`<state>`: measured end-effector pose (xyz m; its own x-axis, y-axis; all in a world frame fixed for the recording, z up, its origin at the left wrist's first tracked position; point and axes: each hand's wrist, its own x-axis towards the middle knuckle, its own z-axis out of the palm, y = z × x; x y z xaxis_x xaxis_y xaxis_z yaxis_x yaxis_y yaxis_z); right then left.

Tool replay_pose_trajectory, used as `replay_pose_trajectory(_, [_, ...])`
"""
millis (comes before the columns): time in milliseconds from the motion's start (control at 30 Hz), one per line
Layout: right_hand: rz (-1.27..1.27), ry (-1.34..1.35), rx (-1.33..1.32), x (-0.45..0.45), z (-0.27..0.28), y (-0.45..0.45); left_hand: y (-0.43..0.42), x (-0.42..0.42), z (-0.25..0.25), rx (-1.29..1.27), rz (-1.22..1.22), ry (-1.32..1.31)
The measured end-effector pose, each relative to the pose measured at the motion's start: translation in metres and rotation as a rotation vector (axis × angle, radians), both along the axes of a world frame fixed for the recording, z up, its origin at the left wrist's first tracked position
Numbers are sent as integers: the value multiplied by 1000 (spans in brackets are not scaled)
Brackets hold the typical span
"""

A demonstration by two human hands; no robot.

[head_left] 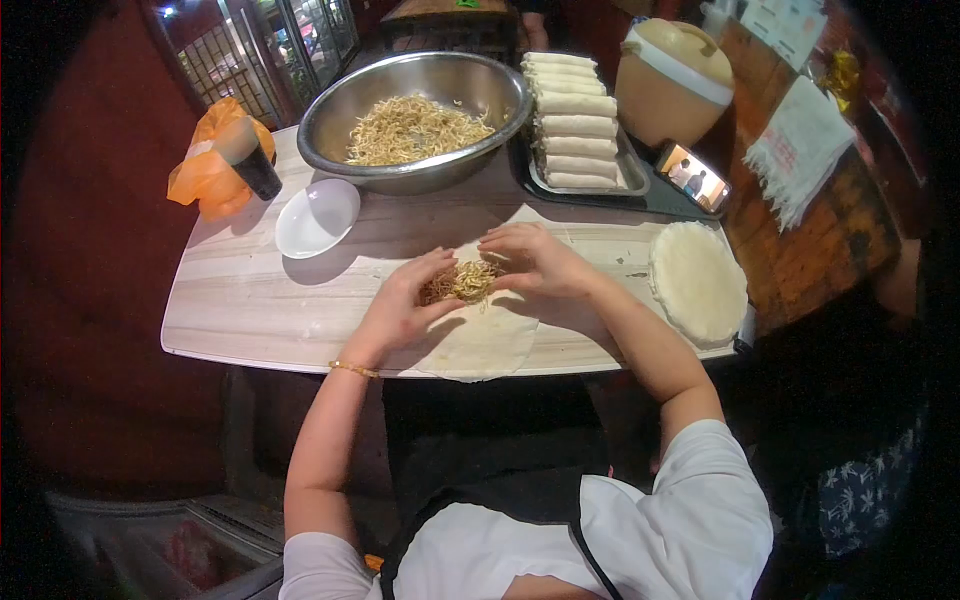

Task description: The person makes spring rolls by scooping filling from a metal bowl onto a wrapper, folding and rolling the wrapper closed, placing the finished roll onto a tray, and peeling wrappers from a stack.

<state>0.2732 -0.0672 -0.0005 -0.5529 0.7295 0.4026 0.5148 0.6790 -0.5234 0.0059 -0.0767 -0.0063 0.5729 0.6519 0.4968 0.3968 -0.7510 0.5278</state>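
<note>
Under the fingers point(512, 243) runs a pale wood-grain table point(225, 295), its top catching the light. Swing left of them and there's a dark red wall point(90, 210), falling off into shadow! Ahead and left, metal-framed glass panes point(320, 35) glint, bright patches showing in them. Straight beyond the fingers, way back, another wooden table point(430, 10) sits in dimmer light. And out right, a brown wooden tabletop point(815, 245), streaked with dark grain!

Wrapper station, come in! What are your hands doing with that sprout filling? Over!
Left hand and right hand cupped around sprout filling. Filling on unrolled wrapper. White bowl beyond, apart from both hands. Over.
</note>
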Motion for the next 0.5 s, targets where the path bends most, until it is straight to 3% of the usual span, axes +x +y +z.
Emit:
replay_pose_trajectory(100, [-143, 66, -69, 6, 14, -1, 5, -20, 2, -237, 51, -175])
replay_pose_trajectory(167, [-258, 103, -96, 11, 17, 6, 3, -31, 11, -239, 142, -174])
replay_pose_trajectory(233, [-486, 53, -206, 16, 7, 20, 14, -49, 1, -275, 443, -122])
replay_pose_trajectory(333, [-535, -68, -183, 15, -5, 36, 27, -60, -15, -157, 556, -107])
replay_pose_trajectory(500, [-558, -169, -254, 3, -16, 49, 40, -46, -14, -223, 615, 67])
